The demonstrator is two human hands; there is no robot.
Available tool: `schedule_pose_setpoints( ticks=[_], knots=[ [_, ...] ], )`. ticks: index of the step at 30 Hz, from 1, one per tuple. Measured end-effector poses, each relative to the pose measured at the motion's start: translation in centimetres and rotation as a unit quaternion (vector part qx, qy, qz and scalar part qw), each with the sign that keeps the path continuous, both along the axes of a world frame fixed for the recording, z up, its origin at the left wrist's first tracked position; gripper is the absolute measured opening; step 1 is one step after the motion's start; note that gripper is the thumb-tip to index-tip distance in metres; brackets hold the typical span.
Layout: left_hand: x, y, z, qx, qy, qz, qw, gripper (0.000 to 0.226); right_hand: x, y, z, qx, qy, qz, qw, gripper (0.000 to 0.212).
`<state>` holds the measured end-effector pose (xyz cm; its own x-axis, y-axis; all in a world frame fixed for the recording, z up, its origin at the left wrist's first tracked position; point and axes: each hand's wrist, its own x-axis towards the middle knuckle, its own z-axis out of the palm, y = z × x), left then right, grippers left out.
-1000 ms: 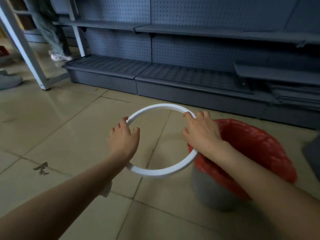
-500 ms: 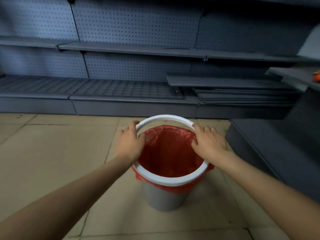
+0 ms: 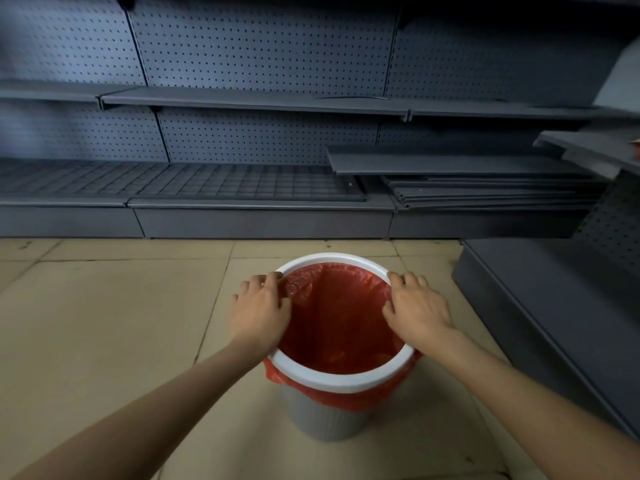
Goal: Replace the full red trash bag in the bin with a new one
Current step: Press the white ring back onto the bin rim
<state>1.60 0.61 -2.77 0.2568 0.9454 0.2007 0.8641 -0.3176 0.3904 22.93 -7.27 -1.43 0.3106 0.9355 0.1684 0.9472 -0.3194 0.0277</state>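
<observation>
Where red bag [image 3: 332, 317] lines bin [image 3: 322, 419], both hands flat on white ring [image 3: 341, 379]

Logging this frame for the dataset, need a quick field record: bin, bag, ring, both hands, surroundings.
bin: grey ribbed bin, upright on the tiled floor
bag: red bag lines the inside, edge folded out under the ring
ring: white ring sits on the bin's rim over the bag
left hand: left hand pressed flat on the ring's left side
right hand: right hand pressed flat on the ring's right side
contents: none visible inside the bag
surroundings: grey pegboard shelving behind
</observation>
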Motion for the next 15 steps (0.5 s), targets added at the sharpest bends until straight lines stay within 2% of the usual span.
schedule_pose_setpoints(
  ticks=[3,6,15],
  knots=[
    [0.0,-0.2,-0.3,0.027,0.094,-0.014,0.995,0.052,0.2,-0.1,-0.4,0.006,0.001,-0.001,1.0,0.05],
    [0.2,-0.6,-0.6,0.04,0.137,-0.02,0.99,0.059,0.2,-0.5,-0.9,0.002,0.001,-0.004,1.0,0.052],
    [0.1,-0.5,-1.2,0.041,0.13,-0.027,0.99,0.056,0.0,-0.5,-1.6,-0.006,0.002,-0.015,1.0,0.057]
  ],
)
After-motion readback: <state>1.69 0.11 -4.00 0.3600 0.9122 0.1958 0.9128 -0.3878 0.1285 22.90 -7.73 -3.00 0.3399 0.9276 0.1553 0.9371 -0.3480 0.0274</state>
